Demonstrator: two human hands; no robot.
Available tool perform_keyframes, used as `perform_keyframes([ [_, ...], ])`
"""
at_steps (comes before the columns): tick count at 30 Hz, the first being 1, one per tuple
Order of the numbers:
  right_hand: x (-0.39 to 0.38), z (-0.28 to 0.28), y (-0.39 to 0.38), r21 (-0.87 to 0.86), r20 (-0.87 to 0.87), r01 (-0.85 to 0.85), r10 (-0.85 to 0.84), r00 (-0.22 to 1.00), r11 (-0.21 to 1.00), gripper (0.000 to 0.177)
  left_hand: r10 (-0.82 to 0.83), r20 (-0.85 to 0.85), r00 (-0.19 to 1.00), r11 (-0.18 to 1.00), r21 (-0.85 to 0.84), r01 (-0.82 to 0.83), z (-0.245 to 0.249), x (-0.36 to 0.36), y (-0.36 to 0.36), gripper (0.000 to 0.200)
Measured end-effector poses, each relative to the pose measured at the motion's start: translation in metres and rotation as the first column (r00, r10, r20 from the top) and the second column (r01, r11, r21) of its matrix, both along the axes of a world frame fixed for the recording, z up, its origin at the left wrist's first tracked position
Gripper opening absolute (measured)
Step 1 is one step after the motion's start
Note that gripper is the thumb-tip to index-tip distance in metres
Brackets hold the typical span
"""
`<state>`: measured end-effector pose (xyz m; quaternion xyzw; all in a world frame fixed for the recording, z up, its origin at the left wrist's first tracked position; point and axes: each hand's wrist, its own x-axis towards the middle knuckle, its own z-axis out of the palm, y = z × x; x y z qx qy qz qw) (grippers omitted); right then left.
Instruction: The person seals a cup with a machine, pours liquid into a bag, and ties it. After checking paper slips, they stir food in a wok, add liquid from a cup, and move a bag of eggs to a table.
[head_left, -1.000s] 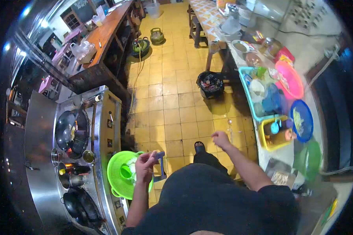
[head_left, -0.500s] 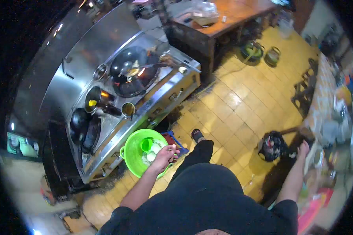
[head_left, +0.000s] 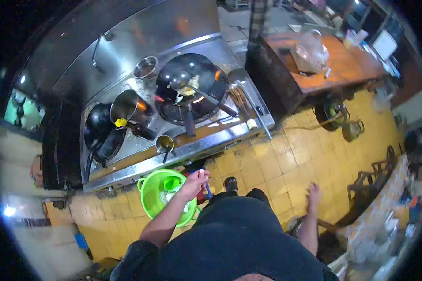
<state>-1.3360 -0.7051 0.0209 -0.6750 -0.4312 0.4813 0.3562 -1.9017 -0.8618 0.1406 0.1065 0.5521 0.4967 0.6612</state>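
My left hand (head_left: 194,186) is closed, fingers curled together, above the rim of a bright green plastic basket (head_left: 147,199). Whatever it may hold is too small to make out. Inside the basket lie a green cup (head_left: 171,182) and some white stuff that I cannot name. Out to my right side, over the floor, my right hand (head_left: 312,195) hangs open with its fingers slightly spread. On the stove a black wok (head_left: 173,75) holds pale yellowish food, with a ladle (head_left: 211,100) resting in it. Neither hand touches them.
The steel stove (head_left: 211,154) also carries a tall metal pot (head_left: 126,105), a small saucepan (head_left: 164,144), another dark wok (head_left: 98,129) and a bamboo brush (head_left: 239,99). A wooden table (head_left: 342,79) with a plastic bag (head_left: 312,51) stands at the far right. Yellow tiles (head_left: 286,161) cover the floor.
My view has turned right towards the stove. My right hand has come away from the cluttered table on the right and moved inward. My left hand stays closed by the green basket.
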Motion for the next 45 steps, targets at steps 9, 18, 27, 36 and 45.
perform_keyframes([
  [9,-0.502,0.170,0.214,-0.327,-0.641,-0.830,0.540,0.546,0.451,0.025,0.561,-0.087,0.823,0.821,-0.063,-0.567,0.011,0.026,-0.085,0.023],
  [18,-0.511,0.214,0.222,-0.146,0.795,-0.965,0.606,0.017,0.219,0.047,0.648,-0.118,0.752,0.728,-0.194,-0.658,-0.039,0.098,-0.165,0.018],
  [27,-0.521,0.240,0.167,-0.192,0.877,-0.955,0.476,-0.063,0.228,0.038,0.683,0.007,0.730,0.714,-0.218,-0.666,-0.041,0.062,-0.174,0.018],
  [36,-0.554,0.229,0.148,-0.201,0.923,-0.959,0.367,-0.118,0.198,0.040,0.736,0.084,0.671,0.673,-0.187,-0.715,-0.069,0.069,-0.178,0.012],
  [45,-0.528,0.231,0.188,-0.250,0.921,-0.958,0.339,-0.190,0.142,0.051,0.787,0.056,0.614,0.611,-0.204,-0.765,-0.074,0.086,-0.173,0.012],
])
